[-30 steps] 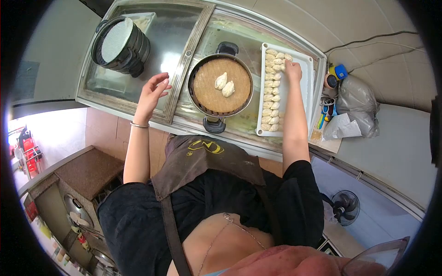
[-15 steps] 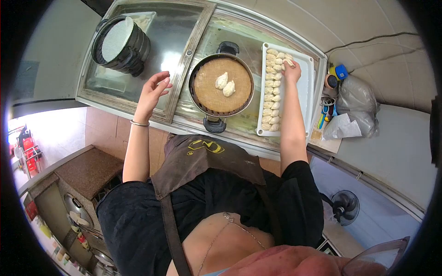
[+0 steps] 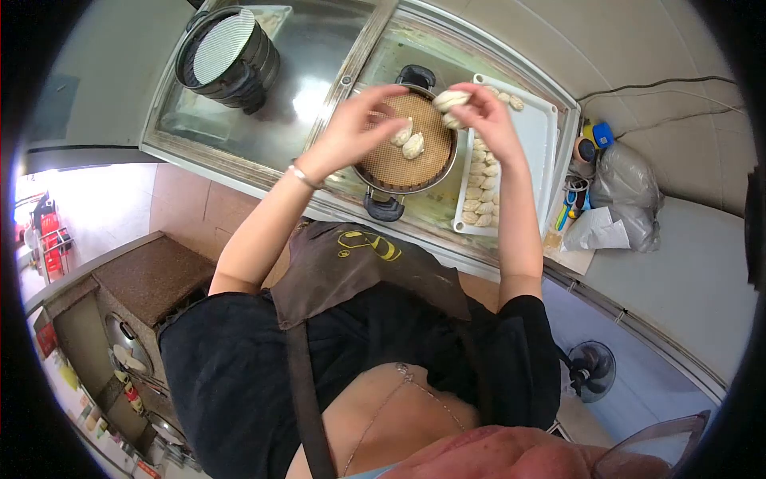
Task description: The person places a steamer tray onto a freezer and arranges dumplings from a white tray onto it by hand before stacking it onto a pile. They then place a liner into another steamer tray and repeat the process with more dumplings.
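Note:
In my right hand [image 3: 492,126] are pale pleated dumplings [image 3: 452,100], seemingly two, held in the fingers over the right rim of the round steamer pan [image 3: 381,209]. My left hand [image 3: 357,132] hovers above the pan's left side, fingers apart and nothing in them. On the pan's tan mesh liner [image 3: 399,169] lie two dumplings [image 3: 412,145], side by side near the middle; the left hand's fingertips come close to them in view. Right of the pan, a white tray [image 3: 536,148] holds rows of dumplings [image 3: 477,193], partly hidden behind my right hand and forearm.
Stacked dark steamer pans [image 3: 239,80] with a white perforated liner [image 3: 217,49] stand on the glass counter top [image 3: 319,72] at left. Beyond the tray are a grey plastic bag [image 3: 626,188], a blue-lidded container [image 3: 601,133] and scissors [image 3: 568,209].
My right hand has lifted dumplings from the tray's far end and carried them left to the pan. My left hand has moved right, from the counter to over the pan.

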The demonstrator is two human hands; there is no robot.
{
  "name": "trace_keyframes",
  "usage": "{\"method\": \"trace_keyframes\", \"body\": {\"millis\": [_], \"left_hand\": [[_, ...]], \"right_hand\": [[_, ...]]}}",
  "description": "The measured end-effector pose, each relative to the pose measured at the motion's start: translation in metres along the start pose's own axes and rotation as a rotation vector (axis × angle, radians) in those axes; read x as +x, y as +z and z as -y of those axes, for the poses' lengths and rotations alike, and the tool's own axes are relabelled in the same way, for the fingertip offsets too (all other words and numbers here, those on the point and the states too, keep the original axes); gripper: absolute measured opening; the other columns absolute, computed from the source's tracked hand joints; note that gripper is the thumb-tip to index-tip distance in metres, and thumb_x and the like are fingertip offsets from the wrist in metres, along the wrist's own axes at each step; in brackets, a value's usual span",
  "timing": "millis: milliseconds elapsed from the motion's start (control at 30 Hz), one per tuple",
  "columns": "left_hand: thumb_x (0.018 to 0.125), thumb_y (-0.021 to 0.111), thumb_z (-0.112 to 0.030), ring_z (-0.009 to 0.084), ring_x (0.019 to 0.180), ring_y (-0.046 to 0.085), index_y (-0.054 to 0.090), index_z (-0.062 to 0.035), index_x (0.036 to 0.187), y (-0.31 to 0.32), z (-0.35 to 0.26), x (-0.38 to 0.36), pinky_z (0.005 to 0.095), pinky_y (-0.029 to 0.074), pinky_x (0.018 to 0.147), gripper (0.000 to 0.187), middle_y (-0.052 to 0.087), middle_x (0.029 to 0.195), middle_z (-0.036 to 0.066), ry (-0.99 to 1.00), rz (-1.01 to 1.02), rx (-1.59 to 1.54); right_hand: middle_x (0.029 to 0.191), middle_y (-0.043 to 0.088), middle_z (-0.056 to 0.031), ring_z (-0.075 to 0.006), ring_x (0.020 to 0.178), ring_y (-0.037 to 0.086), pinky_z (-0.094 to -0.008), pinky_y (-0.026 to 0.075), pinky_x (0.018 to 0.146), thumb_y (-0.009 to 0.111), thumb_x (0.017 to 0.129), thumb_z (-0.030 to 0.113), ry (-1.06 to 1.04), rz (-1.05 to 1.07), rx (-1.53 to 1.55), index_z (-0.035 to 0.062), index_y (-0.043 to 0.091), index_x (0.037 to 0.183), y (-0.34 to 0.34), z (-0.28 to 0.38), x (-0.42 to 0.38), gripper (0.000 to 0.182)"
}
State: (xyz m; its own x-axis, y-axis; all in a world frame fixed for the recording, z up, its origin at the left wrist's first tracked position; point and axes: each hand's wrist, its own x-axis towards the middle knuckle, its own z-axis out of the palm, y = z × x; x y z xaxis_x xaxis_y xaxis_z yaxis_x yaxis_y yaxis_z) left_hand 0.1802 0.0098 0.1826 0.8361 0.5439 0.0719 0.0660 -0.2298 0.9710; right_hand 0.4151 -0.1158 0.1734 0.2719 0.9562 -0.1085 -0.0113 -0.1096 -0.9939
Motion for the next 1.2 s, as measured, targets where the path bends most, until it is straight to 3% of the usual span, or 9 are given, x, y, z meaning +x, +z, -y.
{"method": "trace_keyframes", "body": {"millis": [100,267,333,433,500,600,867,967,1200], "left_hand": [[0.091,0.067,-0.011,0.013,0.099,0.062,0.052,0.0009,0.132,0.018,0.005,0.012,0.0282,0.054,0.084,0.045,0.061,0.121,0.01,-0.045,0.18,-0.231],[0.092,0.066,-0.012,0.0116,0.089,0.065,0.055,0.0048,0.122,0.024,0.046,0.029,0.0249,0.053,0.077,0.036,0.067,0.104,0.007,-0.194,0.102,-0.332],[0.092,0.067,-0.014,0.0117,0.088,0.066,0.059,0.0042,0.117,0.022,0.041,0.031,0.025,0.054,0.074,0.033,0.068,0.1,0.007,-0.23,0.08,-0.263],[0.09,0.07,-0.017,0.0119,0.081,0.067,0.063,0.0033,0.11,0.03,0.044,0.035,0.0255,0.053,0.069,0.03,0.07,0.095,0.008,-0.163,-0.034,-0.103],[0.088,0.071,-0.019,0.0122,0.078,0.067,0.064,0.0022,0.107,0.035,0.044,0.036,0.0264,0.053,0.068,0.029,0.07,0.091,0.008,-0.149,-0.077,-0.012],[0.086,0.072,-0.024,0.0137,0.073,0.067,0.067,0.0001,0.102,0.035,0.039,0.038,0.0285,0.053,0.067,0.029,0.07,0.083,0.008,-0.141,-0.124,0.173],[0.085,0.071,-0.029,0.0189,0.07,0.068,0.068,-0.0018,0.098,0.032,0.046,0.038,0.0315,0.054,0.067,0.03,0.07,0.078,0.01,-0.158,-0.157,0.353],[0.083,0.071,-0.027,0.0201,0.071,0.068,0.069,-0.0018,0.1,0.035,0.048,0.037,0.0327,0.054,0.067,0.031,0.07,0.081,0.011,-0.14,-0.17,0.398],[0.079,0.073,-0.025,0.0244,0.073,0.067,0.068,-0.0023,0.106,0.034,0.046,0.038,0.0354,0.054,0.07,0.036,0.07,0.092,0.014,-0.023,-0.136,0.45]], "right_hand": [[0.106,0.067,-0.0068,-0.0157,0.089,0.066,-0.0291,0.054,0.076,0.072,0.087,0.016,-0.015,0.138,-0.089,0.0038,0.057,0.125,0.023,-0.016,0.005,0.043],[0.117,0.065,-0.0136,-0.0215,0.093,0.066,-0.0322,0.053,0.08,0.076,0.081,0.023,0.018,0.091,-0.225,0.0068,0.052,0.132,0.04,-0.019,0.001,0.059],[0.115,0.062,-0.0094,-0.0165,0.099,0.063,-0.0313,0.054,0.082,0.074,0.084,0.011,0.025,0.104,-0.35,0.0074,0.048,0.137,0.04,-0.008,0.002,0.059],[0.115,0.062,-0.0111,-0.0219,0.099,0.064,-0.034,0.054,0.083,0.075,0.082,0.016,-0.099,0.01,-0.682,0.0101,0.049,0.136,0.04,-0.006,0.003,0.061],[0.121,0.06,-0.0176,-0.0358,0.105,0.062,-0.0419,0.052,0.088,0.075,0.079,0.022,-0.145,-0.06,-0.783,0.0074,0.053,0.13,0.045,-0.006,0.002,0.057],[0.124,0.057,-0.0173,-0.0377,0.104,0.062,-0.0443,0.052,0.087,0.074,0.079,0.021,-0.203,-0.072,-0.899,0.0071,0.053,0.13,0.052,-0.007,-0.001,0.057],[0.121,0.058,-0.0097,-0.0301,0.111,0.056,-0.0428,0.053,0.084,0.076,0.072,0.013,-0.309,-0.156,-1.206,0.0074,0.058,0.119,0.064,0.004,-0.014,0.051],[0.109,0.062,-0.007,-0.0288,0.102,0.057,-0.0417,0.05,0.084,0.076,0.071,0.012,-0.349,-0.123,-1.24,0.0061,0.063,0.107,0.053,-0.002,-0.011,0.039],[0.102,0.063,-0.0079,-0.0278,0.096,0.061,-0.0413,0.049,0.081,0.075,0.072,0.013,-0.377,-0.108,-1.242,0.0065,0.064,0.105,0.051,-0.009,-0.004,0.035]]}}
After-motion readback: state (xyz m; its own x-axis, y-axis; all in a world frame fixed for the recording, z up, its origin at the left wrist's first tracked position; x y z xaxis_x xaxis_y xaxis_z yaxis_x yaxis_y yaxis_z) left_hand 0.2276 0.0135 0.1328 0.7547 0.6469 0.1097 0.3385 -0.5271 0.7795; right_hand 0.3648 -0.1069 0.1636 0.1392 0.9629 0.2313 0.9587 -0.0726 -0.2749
